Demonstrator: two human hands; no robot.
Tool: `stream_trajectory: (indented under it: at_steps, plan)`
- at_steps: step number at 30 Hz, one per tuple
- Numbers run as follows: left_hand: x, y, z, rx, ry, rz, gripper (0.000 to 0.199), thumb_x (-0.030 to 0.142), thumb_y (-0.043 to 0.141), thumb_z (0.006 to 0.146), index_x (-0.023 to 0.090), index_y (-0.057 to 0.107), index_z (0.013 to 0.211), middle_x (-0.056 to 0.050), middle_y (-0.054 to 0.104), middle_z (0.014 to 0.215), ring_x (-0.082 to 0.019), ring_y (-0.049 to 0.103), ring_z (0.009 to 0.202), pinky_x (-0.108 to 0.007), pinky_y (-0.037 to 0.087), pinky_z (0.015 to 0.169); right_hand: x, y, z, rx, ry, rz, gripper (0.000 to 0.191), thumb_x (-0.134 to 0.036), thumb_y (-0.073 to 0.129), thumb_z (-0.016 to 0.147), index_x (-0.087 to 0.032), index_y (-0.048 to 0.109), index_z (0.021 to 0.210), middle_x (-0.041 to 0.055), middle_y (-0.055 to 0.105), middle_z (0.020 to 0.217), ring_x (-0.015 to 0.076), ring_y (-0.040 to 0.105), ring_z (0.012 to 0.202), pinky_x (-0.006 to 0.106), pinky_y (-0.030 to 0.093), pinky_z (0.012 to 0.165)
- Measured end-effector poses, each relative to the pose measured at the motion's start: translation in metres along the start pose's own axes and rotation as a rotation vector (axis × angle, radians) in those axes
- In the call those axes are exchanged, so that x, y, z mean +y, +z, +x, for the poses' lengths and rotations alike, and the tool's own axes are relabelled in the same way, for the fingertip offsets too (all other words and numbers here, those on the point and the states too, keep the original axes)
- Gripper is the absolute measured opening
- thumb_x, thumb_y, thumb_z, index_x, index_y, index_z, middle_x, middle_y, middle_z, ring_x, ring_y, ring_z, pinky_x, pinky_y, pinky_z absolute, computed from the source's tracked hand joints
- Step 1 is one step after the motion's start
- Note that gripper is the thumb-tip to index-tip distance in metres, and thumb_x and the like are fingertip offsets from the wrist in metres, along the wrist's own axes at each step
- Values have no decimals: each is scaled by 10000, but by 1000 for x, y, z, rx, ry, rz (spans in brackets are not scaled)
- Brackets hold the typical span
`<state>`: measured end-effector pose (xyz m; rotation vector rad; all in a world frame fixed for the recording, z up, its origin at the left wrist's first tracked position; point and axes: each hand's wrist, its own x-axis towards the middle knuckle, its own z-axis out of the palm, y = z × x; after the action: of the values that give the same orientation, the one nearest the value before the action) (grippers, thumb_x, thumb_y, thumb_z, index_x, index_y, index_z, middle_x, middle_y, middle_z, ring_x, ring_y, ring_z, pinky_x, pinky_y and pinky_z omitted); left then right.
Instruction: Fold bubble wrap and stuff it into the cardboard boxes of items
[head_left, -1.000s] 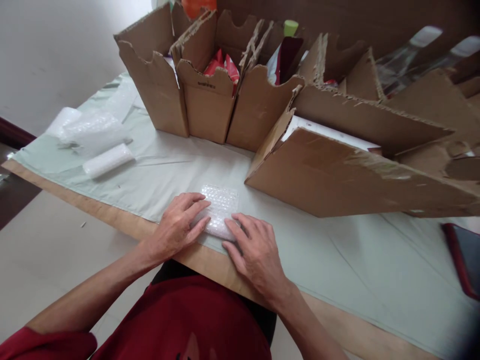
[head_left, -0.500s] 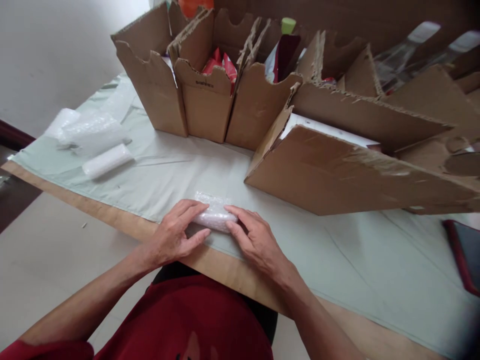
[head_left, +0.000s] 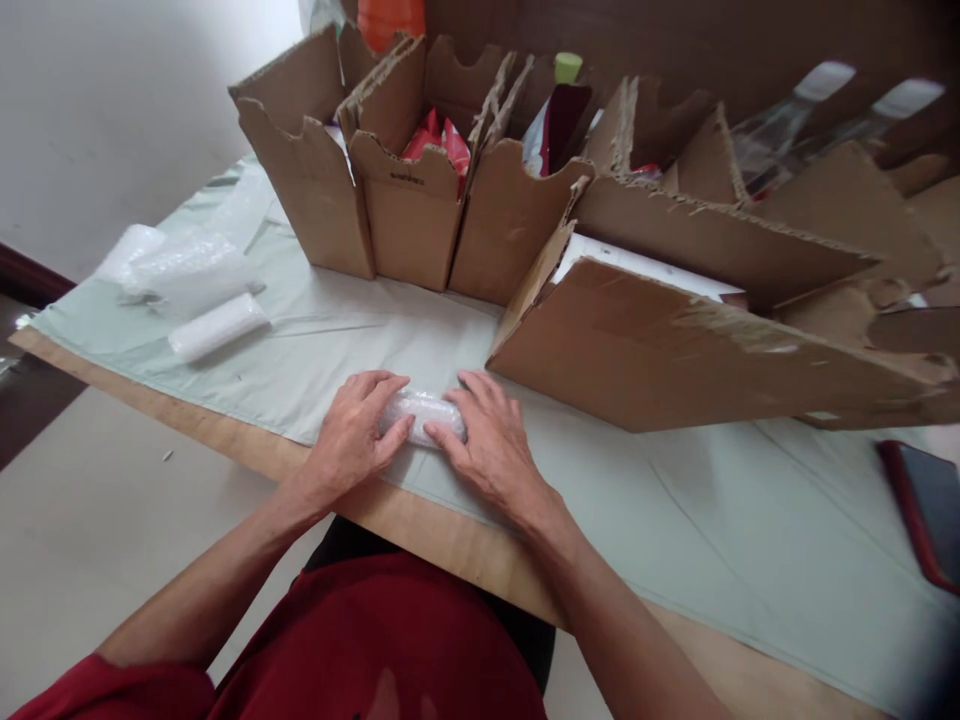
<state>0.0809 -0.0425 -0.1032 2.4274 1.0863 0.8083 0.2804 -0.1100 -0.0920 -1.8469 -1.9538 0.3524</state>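
Note:
A short roll of clear bubble wrap [head_left: 421,412] lies on the pale green cloth close to the table's front edge. My left hand [head_left: 360,430] grips its left end, with the thumb on the near side and the fingers over the top. At the right end my right hand [head_left: 487,430] holds it the same way, thumb in front and fingers curved over the far side. What is inside the roll, if anything, cannot be made out.
Another bubble-wrap roll [head_left: 219,328] and loose bubble wrap [head_left: 187,262] lie at the left. Cardboard bins [head_left: 409,215] with packets line the back. A larger cardboard box [head_left: 675,350] stands right of centre, bottles [head_left: 795,120] behind it. A phone [head_left: 930,500] lies far right.
The bubble wrap's loose flap on the far side is now rolled up. Both hands have moved slightly away from the table edge, and their thumbs have come up onto the roll.

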Motion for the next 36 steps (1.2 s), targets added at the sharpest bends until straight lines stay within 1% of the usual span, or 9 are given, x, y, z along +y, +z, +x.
stream_trajectory:
  at_steps: [4,7,13,18,23,26,29,32,36]
  plan:
    - [0,-17,-4,-147,33,-132,539,284,627,906,189,509,1423,-154,614,1357,-304,588,1257,-481,523,1047,-7,-5,-12,-14,-16,221,159,-268,665,917,-210,621,1058,119,666,1334,281,610,1233,455,474,1021]
    - [6,-26,-9,-260,64,-259,621,252,627,897,241,440,1490,-109,661,1294,-257,653,1175,-421,552,999,-14,-19,-34,-32,-9,355,227,-168,686,888,-225,607,1093,53,727,1155,211,678,1033,369,509,941]
    - [42,-15,2,-373,121,-402,164,252,610,893,244,684,1039,-17,742,944,-184,718,814,-254,563,673,-10,-49,-80,45,215,514,568,-251,754,849,-266,561,1383,59,711,1249,225,689,1076,363,554,934]
    - [82,-3,21,-500,106,-479,157,329,655,884,249,708,1009,0,745,877,-175,691,728,-226,517,574,4,-81,-104,195,293,546,349,-247,715,850,-260,666,1196,25,745,1078,200,697,915,328,574,833]
    - [95,9,56,-545,152,-648,270,479,648,919,256,724,1052,-28,773,994,-217,726,906,-301,579,774,25,-145,-122,357,279,559,166,-317,749,845,-260,702,994,-14,717,848,168,665,722,273,553,645]
    - [86,39,74,-455,21,-708,342,520,576,962,224,716,1060,-74,792,983,-237,750,924,-351,599,810,42,-195,-117,597,291,690,277,-383,795,808,-274,699,1044,6,737,894,174,679,731,279,559,623]
    - [75,77,79,-344,-65,-690,356,492,533,976,183,700,1032,-101,787,904,-232,755,831,-352,608,725,63,-236,-91,787,280,752,334,-390,781,778,-257,684,1069,53,742,1049,196,690,895,326,572,767]
    - [70,96,74,-311,-26,-649,286,404,534,965,178,704,1009,-101,779,877,-216,737,772,-342,591,670,88,-257,-58,760,340,609,393,-386,748,754,-218,667,1100,75,735,1039,216,682,908,374,559,810]
    - [71,92,66,-306,63,-588,234,304,531,930,191,721,1006,-111,782,923,-223,721,788,-343,569,656,102,-268,-31,591,512,-147,386,-343,754,721,-214,712,1082,79,735,883,305,687,864,465,536,797]
